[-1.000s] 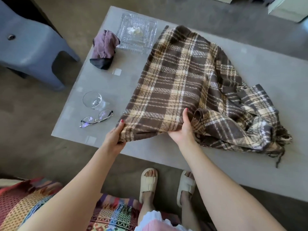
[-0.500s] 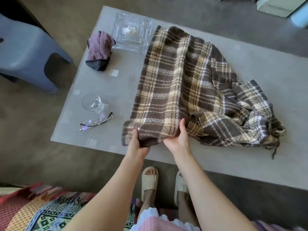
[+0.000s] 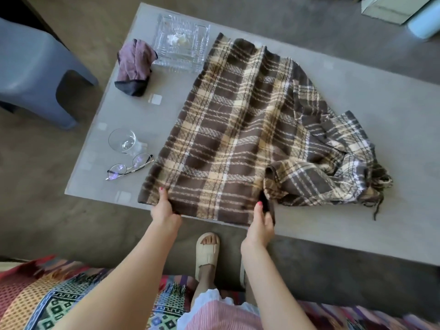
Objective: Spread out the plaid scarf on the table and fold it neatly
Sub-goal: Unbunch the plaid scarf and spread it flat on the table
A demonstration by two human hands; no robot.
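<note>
The brown and cream plaid scarf (image 3: 235, 129) lies on the grey table (image 3: 357, 91). Its left part is spread flat from the far edge to the near edge, while its right part is bunched in folds (image 3: 333, 167) with fringe trailing at the far right. My left hand (image 3: 164, 208) pinches the scarf's near edge close to its left corner, thumb on top. My right hand (image 3: 260, 222) grips the same near edge further right, just below the bunched part. That edge hangs slightly over the table's front edge.
Left of the scarf on the table are eyeglasses (image 3: 129, 166), a drinking glass (image 3: 122, 140), a purple pouch (image 3: 134, 65) and a clear glass tray (image 3: 181, 44). A grey plastic stool (image 3: 35, 72) stands at the left. A patterned blanket (image 3: 47, 301) lies near my legs.
My hands have moved apart along the scarf's near edge and drawn it toward me, so the left part lies flatter and wider. The left hand shifted from the corner inward, then back left.
</note>
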